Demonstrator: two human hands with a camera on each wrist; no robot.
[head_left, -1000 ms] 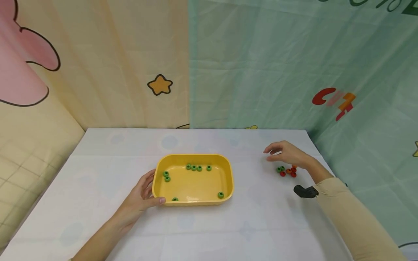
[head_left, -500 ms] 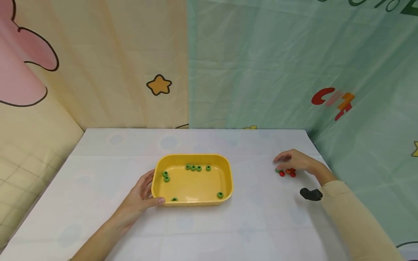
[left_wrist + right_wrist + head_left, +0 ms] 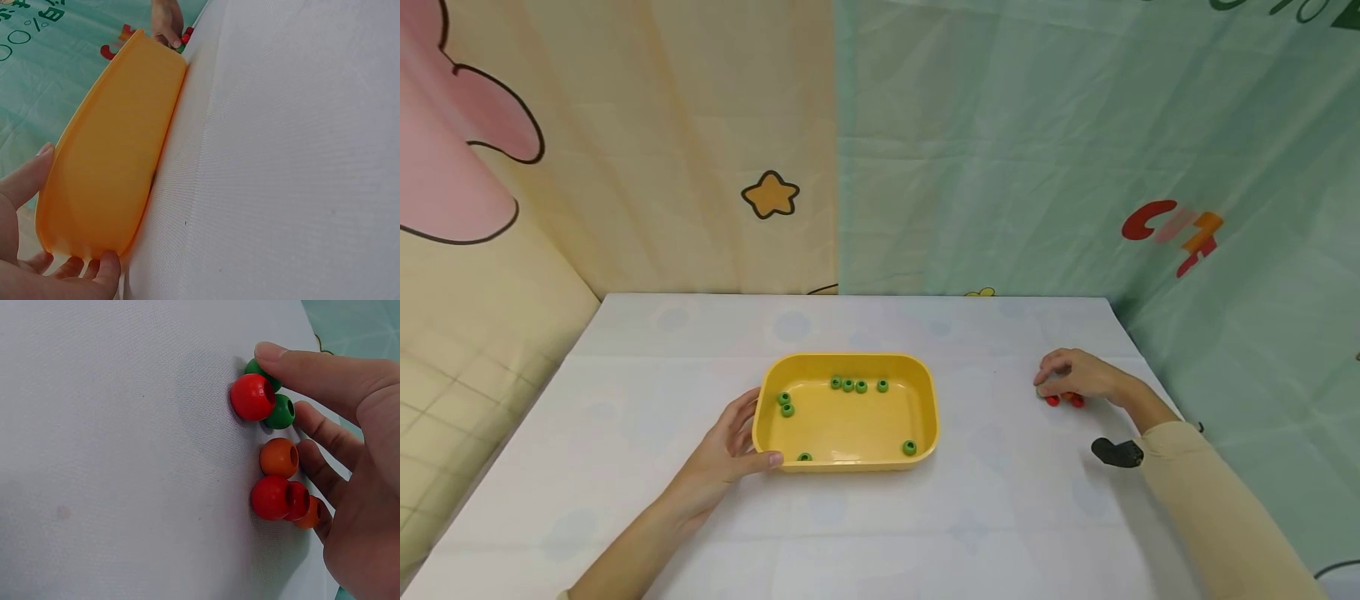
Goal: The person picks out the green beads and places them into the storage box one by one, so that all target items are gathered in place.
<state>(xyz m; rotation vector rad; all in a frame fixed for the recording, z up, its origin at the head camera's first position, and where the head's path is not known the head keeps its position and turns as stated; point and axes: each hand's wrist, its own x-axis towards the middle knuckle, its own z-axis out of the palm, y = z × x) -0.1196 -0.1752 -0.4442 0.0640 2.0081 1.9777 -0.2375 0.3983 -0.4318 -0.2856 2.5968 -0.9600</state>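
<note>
A yellow plastic tray (image 3: 850, 433) stands on the white table with several green beads (image 3: 848, 385) along its inner edges. My left hand (image 3: 726, 454) grips its left end, thumb over the near rim and the other fingers curled against the outer wall. On the right, my right hand (image 3: 1082, 375) reaches down over a small bead pile and pinches a green bead (image 3: 253, 367), thumb tip against it; the index finger is mostly hidden. Beside it lie a red bead (image 3: 251, 397), a second green bead (image 3: 282, 412), and several orange and red beads (image 3: 279, 457) near the other fingers.
A white cloth (image 3: 970, 517) covers the table. Printed curtains (image 3: 985, 167) hang behind it and at both sides. A black object (image 3: 1117, 452) sticks out from the right sleeve by the wrist.
My right hand has moved right and down onto the bead pile, its thumb coming to the green bead. The left hand and the tray stay in place.
</note>
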